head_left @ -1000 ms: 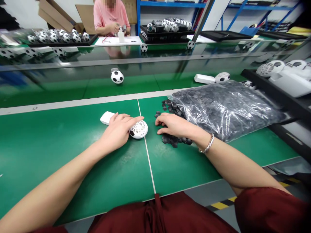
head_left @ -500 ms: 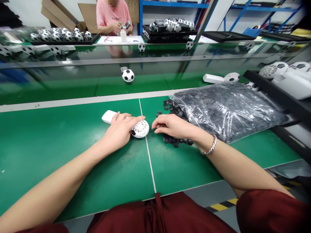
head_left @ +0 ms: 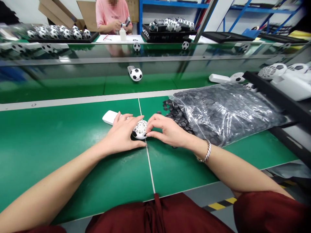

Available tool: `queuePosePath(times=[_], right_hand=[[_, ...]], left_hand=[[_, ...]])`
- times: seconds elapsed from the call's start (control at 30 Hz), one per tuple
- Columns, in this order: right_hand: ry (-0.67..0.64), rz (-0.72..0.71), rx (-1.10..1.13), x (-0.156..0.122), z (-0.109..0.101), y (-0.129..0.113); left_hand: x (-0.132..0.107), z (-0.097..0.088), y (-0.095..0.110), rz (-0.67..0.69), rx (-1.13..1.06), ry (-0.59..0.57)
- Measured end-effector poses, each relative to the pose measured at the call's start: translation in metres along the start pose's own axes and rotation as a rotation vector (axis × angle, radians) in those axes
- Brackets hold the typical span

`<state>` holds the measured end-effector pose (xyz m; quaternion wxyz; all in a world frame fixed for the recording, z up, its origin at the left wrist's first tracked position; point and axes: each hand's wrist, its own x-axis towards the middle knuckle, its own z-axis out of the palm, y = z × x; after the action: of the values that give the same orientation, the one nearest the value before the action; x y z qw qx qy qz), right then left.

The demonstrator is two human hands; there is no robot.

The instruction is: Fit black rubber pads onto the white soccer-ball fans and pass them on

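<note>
A white hand-held fan (head_left: pixel 139 128) with a football-patterned round head lies on the green table (head_left: pixel 73 136), its handle pointing back left. My left hand (head_left: pixel 121 132) wraps round it from the left, fingers over the handle and thumb under the head. My right hand (head_left: pixel 165 129) meets the head from the right, its fingertips pinched at the grille; what they pinch is too small to make out. Loose small black pieces (head_left: pixel 175 113) lie just behind my right hand, spilled from a clear plastic bag (head_left: pixel 225 110) full of them.
A conveyor belt (head_left: pixel 73 84) behind the table carries a finished football fan (head_left: pixel 135 74) and another (head_left: pixel 230 78) at the right. A black rack (head_left: pixel 279 97) with more fans stands at the right. A person in a pink shirt (head_left: pixel 111 14) works across the line beside trays of fans.
My right hand left the pile of black pieces and moved left to the fan's head. The football fan on the conveyor drifted right. My left hand stayed on the fan.
</note>
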<state>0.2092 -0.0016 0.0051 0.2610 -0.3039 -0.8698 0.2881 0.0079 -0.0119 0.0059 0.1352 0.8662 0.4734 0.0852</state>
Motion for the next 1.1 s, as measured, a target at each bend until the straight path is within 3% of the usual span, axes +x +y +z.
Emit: queuePosePath(times=[0.17,0.3,0.43,0.53,0.73,1.1], right_hand=[[0.071,-0.039,-0.013,0.000,0.006,0.001],[0.127,0.039,0.040,0.000,0.010,0.005],[0.014,0.127,0.135,0.001,0.010,0.009],[-0.049,0.109,0.163,0.001,0.009,0.009],[0.008,0.116,0.161,0.002,0.013,0.009],[-0.029,0.175,0.247,0.004,0.013,0.013]], left_hand=[[0.001,0.007,0.005,-0.046,-0.028,0.075],[0.001,0.010,0.004,-0.045,-0.029,0.112],[0.002,0.010,0.005,-0.042,-0.035,0.132],[0.002,0.008,0.007,-0.032,-0.053,0.157],[0.001,0.007,0.008,-0.026,-0.096,0.207],[0.005,0.003,0.004,-0.011,-0.098,0.165]])
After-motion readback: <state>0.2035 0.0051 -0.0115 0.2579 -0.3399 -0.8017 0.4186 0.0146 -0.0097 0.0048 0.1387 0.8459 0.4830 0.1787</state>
